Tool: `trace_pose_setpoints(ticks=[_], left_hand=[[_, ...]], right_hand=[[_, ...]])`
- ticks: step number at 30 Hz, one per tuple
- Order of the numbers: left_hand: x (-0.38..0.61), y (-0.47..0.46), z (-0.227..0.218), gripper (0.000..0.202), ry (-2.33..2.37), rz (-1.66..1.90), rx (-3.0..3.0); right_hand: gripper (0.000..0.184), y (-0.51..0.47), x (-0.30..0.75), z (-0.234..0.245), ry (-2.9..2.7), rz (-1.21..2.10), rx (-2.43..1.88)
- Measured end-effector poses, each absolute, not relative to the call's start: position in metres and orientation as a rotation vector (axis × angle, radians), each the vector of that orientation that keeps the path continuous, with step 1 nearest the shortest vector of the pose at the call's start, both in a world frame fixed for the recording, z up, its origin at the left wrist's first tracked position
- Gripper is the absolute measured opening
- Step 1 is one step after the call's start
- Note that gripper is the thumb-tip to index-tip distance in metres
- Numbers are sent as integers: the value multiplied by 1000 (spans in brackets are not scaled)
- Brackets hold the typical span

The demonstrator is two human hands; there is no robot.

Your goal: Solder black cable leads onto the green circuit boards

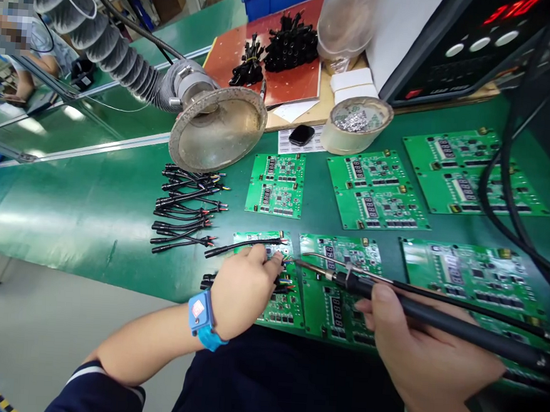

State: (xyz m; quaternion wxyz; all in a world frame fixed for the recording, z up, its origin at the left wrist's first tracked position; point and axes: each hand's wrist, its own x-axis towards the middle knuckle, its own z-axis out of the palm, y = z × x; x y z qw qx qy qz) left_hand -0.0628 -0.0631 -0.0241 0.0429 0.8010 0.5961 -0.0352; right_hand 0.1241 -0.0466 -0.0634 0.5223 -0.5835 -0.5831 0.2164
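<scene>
My left hand (245,285), a blue band on its wrist, is closed in a pinch over a green circuit board (290,314). Thin wire ends of a black cable show at its fingertips, while the rest is hidden under the hand. Another black cable (234,248) lies across the top of that board. In my right hand (416,341) is a soldering iron (404,303), a thin metal feed tube running along it. The iron's tip points left and meets the area by the left fingertips; whether it touches a wire I cannot tell. More cable ends show beside the left wrist.
Loose black cables (185,209) lie left of the boards. A fume extractor hood (219,130) hangs over the bench. Behind stand a solder-scrap cup (356,127), bundled connectors (291,44) and a lit soldering station (455,55). More boards (379,191) lie right. A person sits far left.
</scene>
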Motion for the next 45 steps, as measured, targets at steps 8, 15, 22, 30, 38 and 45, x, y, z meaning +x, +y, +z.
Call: trace_pose_setpoints(ticks=[8, 15, 22, 30, 38, 45], left_hand=[[-45, -59, -10, 24, 1827, -380, 2403], [-40, -56, -6, 21, 1823, -441, 2420], [-41, -53, -2, 17, 1770, -446, 2423], [-51, -56, -9, 15, 1800, -253, 2481], [-61, -52, -15, 16, 1667, -185, 2610], [-65, -45, -9, 19, 1611, -244, 2679]], right_hand=[[9, -47, 126, -64, -1445, 506, -1368], [6, -46, 126, -64, -1356, 472, -1432], [4, -45, 128, -68, -1279, 488, -1453], [6, -45, 127, -69, -1467, 487, -1309], [5, -46, 127, -71, -1498, 493, -1321], [5, -44, 126, -68, -1484, 479, -1323]])
